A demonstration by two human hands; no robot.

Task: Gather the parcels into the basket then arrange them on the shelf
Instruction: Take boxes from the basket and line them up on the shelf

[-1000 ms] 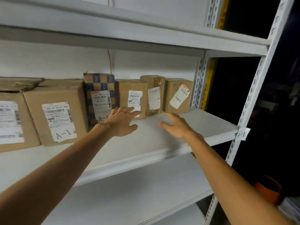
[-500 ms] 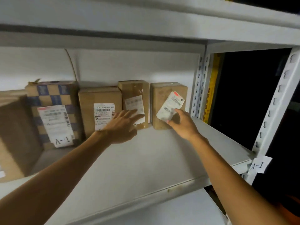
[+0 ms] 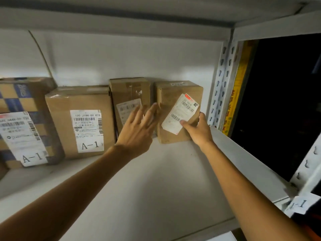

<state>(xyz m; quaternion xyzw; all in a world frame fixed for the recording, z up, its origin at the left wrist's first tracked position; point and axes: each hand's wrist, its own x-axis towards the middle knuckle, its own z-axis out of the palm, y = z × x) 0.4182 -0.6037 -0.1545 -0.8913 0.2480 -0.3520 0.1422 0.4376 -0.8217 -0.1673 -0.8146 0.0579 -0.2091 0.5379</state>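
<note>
On the shelf [image 3: 156, 180], your right hand [image 3: 198, 131] grips the end box [image 3: 173, 101]; brace its side with your spread left hand [image 3: 137, 131].

The pale grey shelf board [image 3: 156, 180] carried four parcels in a row against the back wall; at the left stood a blue-and-tan chequered box [image 3: 20, 101], upright, its white label marked A-1; just beside it stood a brown taped box [image 3: 78, 100], its label also marked A-1; next came a narrower, taller box [image 3: 129, 91]; a slim gap apart stood the right-hand box [image 3: 173, 94], its label stuck on at a slant; a slotted white upright [image 3: 220, 84] bounded the board on the right.
</note>
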